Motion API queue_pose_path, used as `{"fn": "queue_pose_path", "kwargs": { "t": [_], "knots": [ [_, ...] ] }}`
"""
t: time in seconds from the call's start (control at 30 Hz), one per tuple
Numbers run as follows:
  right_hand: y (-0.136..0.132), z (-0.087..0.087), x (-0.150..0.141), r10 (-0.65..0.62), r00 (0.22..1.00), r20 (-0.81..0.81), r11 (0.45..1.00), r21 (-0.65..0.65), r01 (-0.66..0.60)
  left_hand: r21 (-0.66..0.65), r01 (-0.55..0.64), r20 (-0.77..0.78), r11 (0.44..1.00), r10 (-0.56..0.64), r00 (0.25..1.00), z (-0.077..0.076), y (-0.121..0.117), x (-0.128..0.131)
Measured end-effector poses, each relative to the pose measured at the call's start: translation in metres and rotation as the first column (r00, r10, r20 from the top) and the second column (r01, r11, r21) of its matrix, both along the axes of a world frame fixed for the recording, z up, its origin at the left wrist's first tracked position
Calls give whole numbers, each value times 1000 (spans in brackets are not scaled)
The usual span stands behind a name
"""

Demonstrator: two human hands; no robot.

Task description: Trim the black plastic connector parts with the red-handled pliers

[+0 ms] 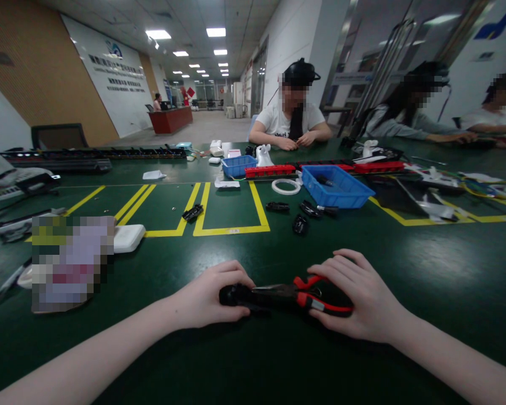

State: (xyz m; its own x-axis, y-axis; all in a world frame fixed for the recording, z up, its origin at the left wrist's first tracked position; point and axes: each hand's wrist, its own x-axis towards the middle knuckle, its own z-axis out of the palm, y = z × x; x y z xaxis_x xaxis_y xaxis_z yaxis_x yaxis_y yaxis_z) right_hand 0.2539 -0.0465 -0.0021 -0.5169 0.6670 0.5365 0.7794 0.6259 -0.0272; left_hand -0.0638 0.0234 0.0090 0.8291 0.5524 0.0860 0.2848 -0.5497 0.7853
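My left hand is closed around a small black plastic part, its fingers on top and thumb below. Red-and-black needle-nose pliers lie in my right hand, with the fingers wrapped round the handles. The jaw tips point left and reach the black part's edge; whether they grip it I cannot tell. Farther off on the green table lie several similar black parts, near the blue bin.
A smaller blue bin, a white tape ring and red strips lie beyond. At left are a white box and a blurred-out object. Across the table sits a person; others are at right.
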Motion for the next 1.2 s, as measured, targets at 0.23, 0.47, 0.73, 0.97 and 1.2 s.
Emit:
{"fn": "queue_pose_path", "kwargs": {
  "t": [0.23,0.47,0.73,0.97,1.2],
  "knots": [
    [0,2,2,-12,1000,-22,1000,-10,11,-5,4,19,1000,-4,1000,2,-2,0],
    [-1,4,1,-7,1000,-23,1000,-22,6,51,12,16,999,-13,1000,-1,-1,-2],
    [-2,-3,-3,-21,999,38,1000,19,20,67,-23,-14,997,24,1000,2,-1,-3],
    [0,1,1,-20,999,50,999,43,18,102,-43,-12,994,45,999,3,-2,-1],
    [2,3,5,-3,998,65,998,58,-1,107,-27,-22,994,29,999,-1,-1,-1]
  ]
}}
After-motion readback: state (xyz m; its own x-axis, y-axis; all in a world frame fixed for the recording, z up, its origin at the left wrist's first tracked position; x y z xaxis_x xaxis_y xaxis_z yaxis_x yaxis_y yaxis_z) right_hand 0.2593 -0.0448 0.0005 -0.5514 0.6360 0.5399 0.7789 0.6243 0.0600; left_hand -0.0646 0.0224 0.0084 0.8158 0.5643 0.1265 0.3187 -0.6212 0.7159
